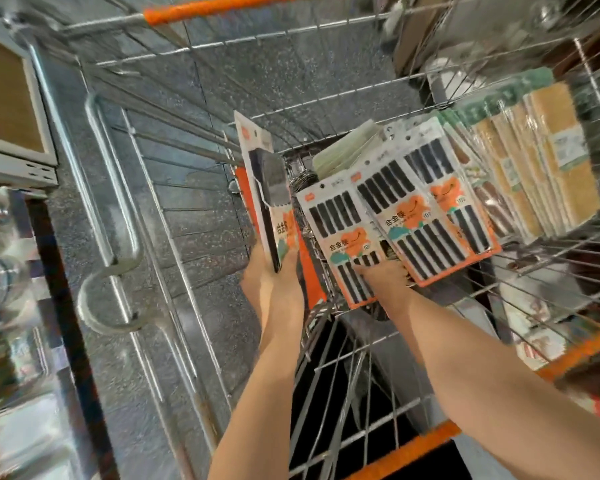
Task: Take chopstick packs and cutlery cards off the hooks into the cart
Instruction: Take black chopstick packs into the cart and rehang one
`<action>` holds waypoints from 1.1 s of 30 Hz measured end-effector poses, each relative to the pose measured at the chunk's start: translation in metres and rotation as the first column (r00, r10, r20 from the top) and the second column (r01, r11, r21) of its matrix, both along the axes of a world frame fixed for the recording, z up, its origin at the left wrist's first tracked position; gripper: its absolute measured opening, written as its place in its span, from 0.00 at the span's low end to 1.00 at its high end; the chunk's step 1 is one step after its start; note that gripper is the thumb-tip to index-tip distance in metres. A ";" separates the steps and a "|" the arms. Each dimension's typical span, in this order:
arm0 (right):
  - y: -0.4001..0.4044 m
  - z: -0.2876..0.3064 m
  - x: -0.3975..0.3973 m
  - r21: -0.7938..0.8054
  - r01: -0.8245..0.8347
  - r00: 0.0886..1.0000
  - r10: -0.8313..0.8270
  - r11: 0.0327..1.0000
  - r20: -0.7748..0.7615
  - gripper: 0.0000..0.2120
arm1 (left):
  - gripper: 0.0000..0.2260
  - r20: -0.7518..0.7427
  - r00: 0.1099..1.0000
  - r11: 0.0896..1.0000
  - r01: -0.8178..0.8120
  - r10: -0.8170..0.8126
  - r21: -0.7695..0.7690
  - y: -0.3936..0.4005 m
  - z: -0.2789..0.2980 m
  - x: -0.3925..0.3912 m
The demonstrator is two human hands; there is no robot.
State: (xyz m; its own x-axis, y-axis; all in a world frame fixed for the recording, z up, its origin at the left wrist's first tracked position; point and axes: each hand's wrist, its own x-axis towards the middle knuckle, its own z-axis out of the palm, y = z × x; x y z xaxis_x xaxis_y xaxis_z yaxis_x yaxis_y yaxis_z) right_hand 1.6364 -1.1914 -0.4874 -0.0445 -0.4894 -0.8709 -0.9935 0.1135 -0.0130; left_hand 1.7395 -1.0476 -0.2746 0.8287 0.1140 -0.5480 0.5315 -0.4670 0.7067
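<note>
My left hand (274,275) grips the lower end of a stack of chopstick packs (269,188), held upright and edge-on over the wire cart (194,46). My right hand (387,277) holds a fan of three white-and-orange chopstick packs (399,209) with black chopsticks, spread flat inside the cart, its thumb on the nearest card. Both hands are low in the cart, side by side.
Bamboo chopstick packs with green headers (534,161) lean against the cart's right wall. Pale flat packs (343,150) lie behind the fan. An orange cart handle (222,8) runs along the top. A shelf unit (14,109) stands at the left; speckled grey floor shows through the wires.
</note>
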 end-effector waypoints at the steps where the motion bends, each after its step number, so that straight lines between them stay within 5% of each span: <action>1: 0.002 0.006 0.005 -0.058 -0.051 0.998 0.048 0.997 -0.041 0.53 | 0.12 -0.022 1.000 1.000 0.004 -0.004 0.003 -0.001 0.000 0.001; 5: 0.001 -0.005 -0.002 -0.104 -0.307 0.945 0.290 0.946 -0.153 0.56 | 0.12 -0.075 0.997 1.000 0.004 -0.003 0.010 -0.002 -0.003 0.002; 13: -0.009 0.050 0.007 0.106 -0.594 0.805 0.587 0.798 0.089 0.24 | 0.14 -0.121 0.992 0.998 0.048 -0.042 0.051 -0.004 0.003 -0.003; 20: -0.009 0.120 0.022 -0.174 -0.638 0.712 0.661 0.750 0.236 0.07 | 0.13 -0.174 0.984 0.999 0.031 -0.028 0.012 -0.010 0.011 -0.008; 22: -0.021 0.149 0.033 -0.239 -0.686 0.662 0.726 0.687 0.186 0.09 | 0.11 -0.118 0.991 0.997 0.072 -0.067 0.038 -0.012 0.018 -0.009; 25: -0.043 0.204 0.042 -0.359 -0.848 0.413 0.911 0.390 0.013 0.08 | 0.10 -0.020 0.991 0.991 0.135 -0.135 0.017 -0.019 0.030 -0.016; 27: -0.062 0.238 0.035 -0.408 -0.867 0.315 0.949 0.286 -0.004 0.07 | 0.11 0.034 0.990 0.990 0.134 -0.133 -0.037 -0.027 0.042 -0.024; 29: -0.081 0.268 0.018 -0.425 -0.848 0.338 0.941 0.317 0.027 0.07 | 0.08 0.089 0.986 0.987 0.146 -0.140 -0.072 -0.037 0.058 -0.033; 33: -0.112 0.329 -0.025 -0.506 -0.599 0.591 0.769 0.621 0.245 0.08 | 0.06 0.154 0.976 0.966 0.179 -0.151 -0.185 -0.065 0.097 -0.058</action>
State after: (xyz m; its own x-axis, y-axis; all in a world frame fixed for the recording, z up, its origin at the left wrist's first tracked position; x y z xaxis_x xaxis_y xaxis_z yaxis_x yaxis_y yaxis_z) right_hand 1.6110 -1.3036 -0.1585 0.7378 -0.4710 -0.4835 -0.6478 -0.6953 -0.3113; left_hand 1.6816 -1.1127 -0.1779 0.8956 -0.1291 -0.4257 0.3504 -0.3849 0.8539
